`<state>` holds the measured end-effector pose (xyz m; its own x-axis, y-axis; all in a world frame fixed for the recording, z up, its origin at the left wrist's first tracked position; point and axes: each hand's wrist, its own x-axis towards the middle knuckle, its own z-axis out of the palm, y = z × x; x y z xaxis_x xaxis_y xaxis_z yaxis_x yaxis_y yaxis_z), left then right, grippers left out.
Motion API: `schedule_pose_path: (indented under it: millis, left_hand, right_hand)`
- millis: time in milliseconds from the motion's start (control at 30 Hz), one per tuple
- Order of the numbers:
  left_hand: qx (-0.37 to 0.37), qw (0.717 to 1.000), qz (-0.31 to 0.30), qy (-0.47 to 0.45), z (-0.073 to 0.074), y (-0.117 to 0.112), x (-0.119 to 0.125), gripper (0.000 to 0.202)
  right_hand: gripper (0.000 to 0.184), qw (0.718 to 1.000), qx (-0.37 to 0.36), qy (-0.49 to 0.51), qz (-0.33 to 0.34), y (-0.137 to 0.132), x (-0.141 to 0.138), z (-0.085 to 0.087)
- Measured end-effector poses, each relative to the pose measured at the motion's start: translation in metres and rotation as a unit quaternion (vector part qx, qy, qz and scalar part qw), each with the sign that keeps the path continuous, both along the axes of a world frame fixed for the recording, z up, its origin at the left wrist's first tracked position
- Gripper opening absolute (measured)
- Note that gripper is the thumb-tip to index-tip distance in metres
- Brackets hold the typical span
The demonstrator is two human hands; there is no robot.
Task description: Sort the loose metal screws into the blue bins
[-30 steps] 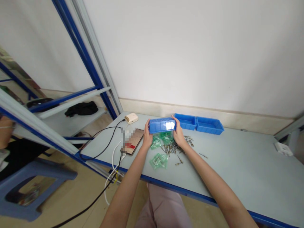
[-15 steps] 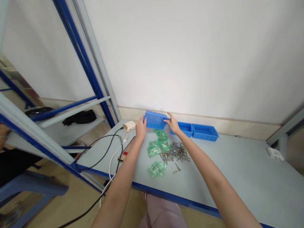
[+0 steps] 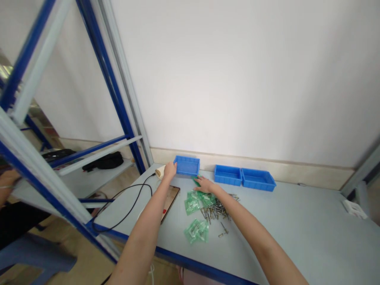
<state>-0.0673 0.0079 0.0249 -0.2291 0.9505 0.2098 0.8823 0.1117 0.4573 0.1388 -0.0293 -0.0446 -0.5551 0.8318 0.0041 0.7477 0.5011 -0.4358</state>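
Observation:
A small blue plastic bin (image 3: 187, 165) stands upright at the back left of the grey table (image 3: 297, 225), near the wall. My left hand (image 3: 170, 171) grips its left end. My right hand (image 3: 204, 184) lies flat, fingers stretched out, on a green plastic bag just in front of the bin. Several green bags of small parts (image 3: 196, 230) lie in front of my arms. A pile of loose metal screws (image 3: 217, 210) lies to their right.
Two more blue bins (image 3: 228, 175) (image 3: 257, 179) stand side by side along the wall. A phone (image 3: 170, 197) with a black cable (image 3: 124, 213) lies under my left arm. A blue metal rack (image 3: 97, 79) stands at the left. A white object (image 3: 353, 207) sits far right.
The blue bin, held up in both hands a second ago, now stands on the table by the wall. My right hand has left it and dropped onto a green bag.

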Motion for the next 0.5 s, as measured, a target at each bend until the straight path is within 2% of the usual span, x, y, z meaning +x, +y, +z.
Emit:
schedule_pose_path:
  millis: [167, 267, 400, 500]
  left_hand:
    - [-0.068, 0.997, -0.023, 0.029, -0.002, 0.012, 0.015, 0.032]
    - [-0.106, 0.992, -0.049, 0.042, -0.004, 0.019, 0.030, 0.033]
    - [-0.137, 0.985, -0.089, 0.057, -0.005, 0.022, 0.055, 0.050]
    - [-0.156, 0.980, -0.107, 0.067, -0.006, 0.021, 0.069, 0.043]
  right_hand:
    - [0.044, 0.995, 0.054, 0.006, 0.081, -0.019, -0.004, -0.007]
    - [0.043, 0.993, 0.088, 0.005, 0.085, -0.032, -0.005, -0.010]
    - [0.041, 0.989, 0.116, -0.010, 0.090, -0.042, -0.005, -0.006]
    - [0.038, 0.986, 0.138, -0.024, 0.089, -0.047, -0.004, 0.000]
